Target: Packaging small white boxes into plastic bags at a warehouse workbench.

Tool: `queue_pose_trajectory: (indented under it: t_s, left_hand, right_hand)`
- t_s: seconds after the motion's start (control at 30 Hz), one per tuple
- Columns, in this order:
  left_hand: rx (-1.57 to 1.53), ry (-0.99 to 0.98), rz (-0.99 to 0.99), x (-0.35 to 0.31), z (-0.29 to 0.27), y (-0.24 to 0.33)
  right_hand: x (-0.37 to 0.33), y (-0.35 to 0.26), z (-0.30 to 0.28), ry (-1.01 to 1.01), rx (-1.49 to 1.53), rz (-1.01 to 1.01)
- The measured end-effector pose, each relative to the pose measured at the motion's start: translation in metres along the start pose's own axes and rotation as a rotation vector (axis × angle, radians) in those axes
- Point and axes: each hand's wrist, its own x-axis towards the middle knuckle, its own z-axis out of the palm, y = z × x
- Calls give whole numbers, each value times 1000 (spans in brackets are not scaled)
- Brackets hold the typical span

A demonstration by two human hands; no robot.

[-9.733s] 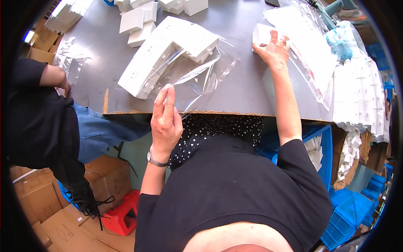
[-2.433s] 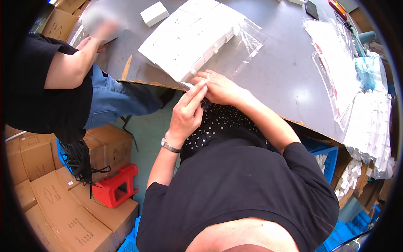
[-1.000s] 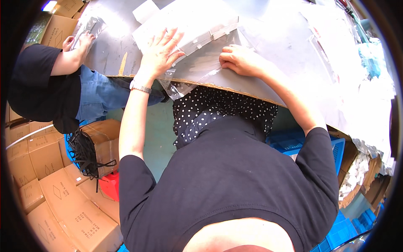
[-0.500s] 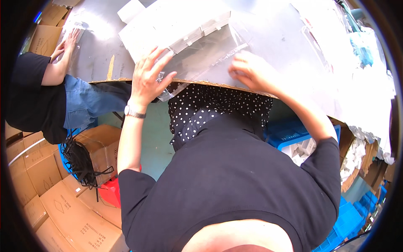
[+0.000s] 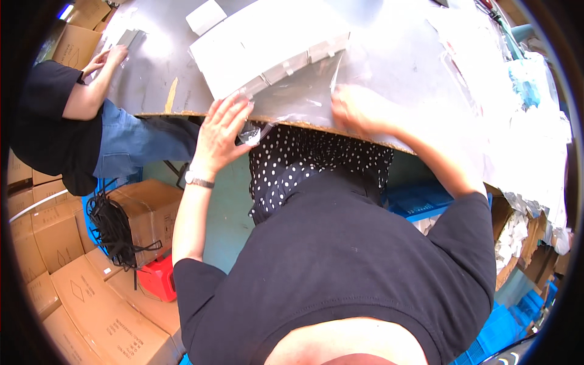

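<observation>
A row of white boxes (image 5: 267, 48) lies on the grey table (image 5: 401, 67) in front of me, with clear plastic film (image 5: 298, 100) along its near side. My left hand (image 5: 222, 137) is open at the row's near left corner, fingers stretched against it. Crumpled film hangs beside its thumb over the table edge. Bright and slightly blurred, my right hand (image 5: 359, 109) has its fingers curled at the film's right part; a strip of film rises from the fingertips. A single white box (image 5: 205, 17) stands beyond the row.
On the left, a co-worker's hands (image 5: 112, 58) work at a grey flat piece (image 5: 128, 38). Brown cartons (image 5: 103, 298), black straps (image 5: 112, 228) and a red container (image 5: 159, 278) fill the lower left. A blue crate (image 5: 420, 201) is under the table; plastic bags (image 5: 526, 82) lie right.
My right hand has closed on the film and a strip now stands up from it. My left hand has shifted slightly down. The co-worker's hands have moved to the grey piece.
</observation>
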Motion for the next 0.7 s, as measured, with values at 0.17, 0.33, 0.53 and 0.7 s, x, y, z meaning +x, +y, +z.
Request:
queue_pose_trajectory:
  t_s: [0.17,0.33,0.53,0.7]
  left_hand:
    - [-25,143,18,-6,10,-2]
    - [-65,264,32,-4,2,-2]
    - [-386,424,-145,3,-19,-11]
    - [-902,943,-357,22,-78,-65]
  right_hand:
    - [-96,-79,-32,-1133,54,363]
    - [-62,-23,-61,294,-145,259]
    - [2,118,-38,517,-545,-142]
    - [47,104,-141,751,399,-115]
